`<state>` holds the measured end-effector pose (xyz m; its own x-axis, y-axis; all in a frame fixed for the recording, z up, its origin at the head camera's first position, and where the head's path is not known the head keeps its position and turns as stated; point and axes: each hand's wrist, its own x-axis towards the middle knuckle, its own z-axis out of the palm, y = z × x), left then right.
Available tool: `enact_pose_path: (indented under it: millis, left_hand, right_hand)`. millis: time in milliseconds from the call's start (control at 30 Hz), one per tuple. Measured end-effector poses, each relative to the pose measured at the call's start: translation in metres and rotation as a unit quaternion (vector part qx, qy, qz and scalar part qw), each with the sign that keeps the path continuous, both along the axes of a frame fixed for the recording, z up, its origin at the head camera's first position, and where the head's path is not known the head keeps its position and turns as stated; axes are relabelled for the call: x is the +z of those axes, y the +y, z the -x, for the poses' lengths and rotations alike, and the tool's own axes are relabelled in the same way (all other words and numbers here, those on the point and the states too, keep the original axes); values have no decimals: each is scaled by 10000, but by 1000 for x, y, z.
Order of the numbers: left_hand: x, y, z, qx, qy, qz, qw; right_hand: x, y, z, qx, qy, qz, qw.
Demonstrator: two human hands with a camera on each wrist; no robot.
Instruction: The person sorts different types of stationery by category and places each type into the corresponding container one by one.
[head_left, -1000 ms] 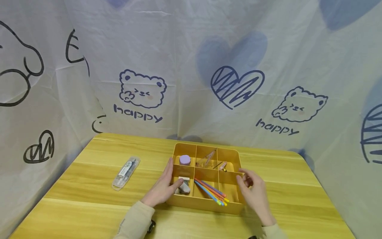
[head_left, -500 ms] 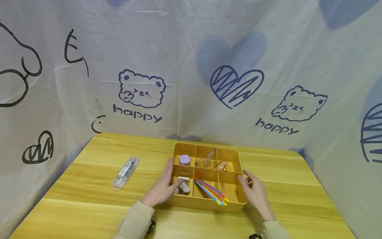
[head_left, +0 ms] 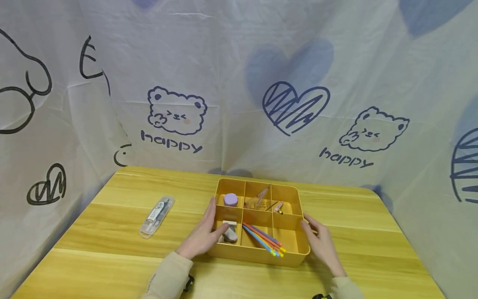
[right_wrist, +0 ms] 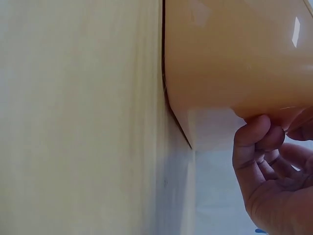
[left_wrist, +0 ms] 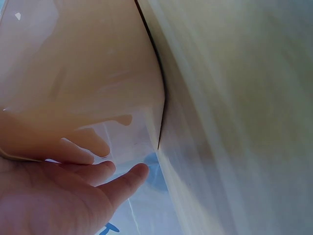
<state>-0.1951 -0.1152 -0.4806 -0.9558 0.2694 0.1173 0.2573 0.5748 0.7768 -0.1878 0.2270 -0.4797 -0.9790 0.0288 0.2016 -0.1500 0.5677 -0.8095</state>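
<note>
A yellow-orange desk organizer box (head_left: 254, 255) with several compartments stands on the table. My left hand (head_left: 199, 238) holds its left wall, thumb over the rim and fingers along the outside. My right hand (head_left: 323, 241) is at the right wall, its bent fingertips (right_wrist: 257, 128) against the outer face and its thumb at the rim. Colored pencils (head_left: 263, 238) lean in the front middle compartment. Front left holds a grey-white object (head_left: 230, 236), partly behind my thumb. At the back are a lilac rounded item (head_left: 230, 199), clear set squares (head_left: 257, 199) and a small pink item (head_left: 278, 207).
A clear pencil case (head_left: 157, 218) with pens inside lies on the wooden table (head_left: 93, 241), left of the box. Behind the table hangs a pale printed curtain (head_left: 231, 74), close to the back edge. The front right compartment shows its bare floor.
My right hand has shifted a little to the right, from above the box's right rim to its outer side. My left hand and the box look almost unmoved.
</note>
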Motion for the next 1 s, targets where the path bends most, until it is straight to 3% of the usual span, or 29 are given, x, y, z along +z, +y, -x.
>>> enact_pose_path:
  millis: [367,600,867,1000]
  left_hand:
    - [1,-1,4,-139,-244,-278,9992]
    - [14,-14,3,-317,-383,-515,9974]
    - [25,-49,4,245,-219,125,9994]
    - [28,-68,4,527,-358,635,9960]
  right_hand:
    - [-2,-2,0,54,188,-122,9997]
    - [-2,-2,0,105,211,-133,9996]
    - [-2,-2,1,102,183,-157,9997]
    - [-1,-2,1,92,207,-178,9996]
